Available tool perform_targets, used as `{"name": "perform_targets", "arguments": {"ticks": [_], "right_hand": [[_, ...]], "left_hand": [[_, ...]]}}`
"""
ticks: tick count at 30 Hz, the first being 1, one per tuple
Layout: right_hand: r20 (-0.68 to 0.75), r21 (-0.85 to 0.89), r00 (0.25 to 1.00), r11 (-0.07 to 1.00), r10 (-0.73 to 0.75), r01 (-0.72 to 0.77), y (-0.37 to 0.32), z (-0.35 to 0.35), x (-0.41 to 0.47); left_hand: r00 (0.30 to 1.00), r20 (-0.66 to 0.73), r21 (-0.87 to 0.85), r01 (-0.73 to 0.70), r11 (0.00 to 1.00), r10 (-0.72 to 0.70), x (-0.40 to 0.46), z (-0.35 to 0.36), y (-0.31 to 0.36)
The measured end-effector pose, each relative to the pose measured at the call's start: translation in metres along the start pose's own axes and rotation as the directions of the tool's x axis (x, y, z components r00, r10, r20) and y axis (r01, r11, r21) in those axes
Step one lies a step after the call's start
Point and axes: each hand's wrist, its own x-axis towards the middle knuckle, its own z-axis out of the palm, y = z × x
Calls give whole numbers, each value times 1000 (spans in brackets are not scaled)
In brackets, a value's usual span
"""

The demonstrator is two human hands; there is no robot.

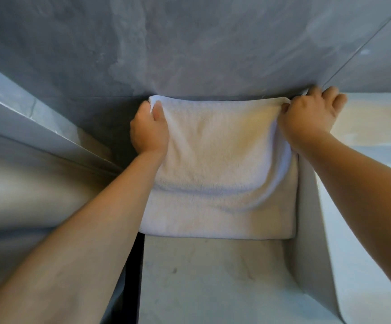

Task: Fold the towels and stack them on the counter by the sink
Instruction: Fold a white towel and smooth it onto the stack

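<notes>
Folding step, I judge. My left hand [149, 129] and right hand [309, 115] each pinch a far corner of the white terry towel [215, 174], lying at the pale grey counter's [213, 281] back edge against the wall. Next: align corners, lower flat.

A grey, mottled wall [189, 43] fills the upper view, with a thin seam running diagonally near its right edge. A pale counter [213, 284] sits below, lightly marked. At right stands a white basin rim [358, 230], possibly the sink. At left a grey ledge [37, 118] slants, softly lit.
</notes>
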Motion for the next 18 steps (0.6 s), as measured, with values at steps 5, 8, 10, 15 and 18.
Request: {"name": "perform_targets", "arguments": {"ticks": [5, 8, 10, 15, 18], "right_hand": [[29, 88, 993, 989, 116, -118, -8, -3, -9], [-66, 256, 989, 960, 134, -113, -22, -3, -32], [-156, 324, 974, 923, -166, 209, -44, 1, -58], [40, 359, 880, 829, -474, 430, -65, 23, -60], [77, 302, 859, 833, -506, 464, -50, 36, -50]], "left_hand": [[989, 9, -43, 150, 988, -150, -1, 4, 8], [960, 16, -124, 279, 952, -279, -4, 9, 17], [948, 23, -141, 317, 938, -317, -7, 11, 21], [960, 12, -126, 278, 952, -279, -2, 11, 21], [975, -13, -87, 220, 972, -222, 2, 4, 10]]}}
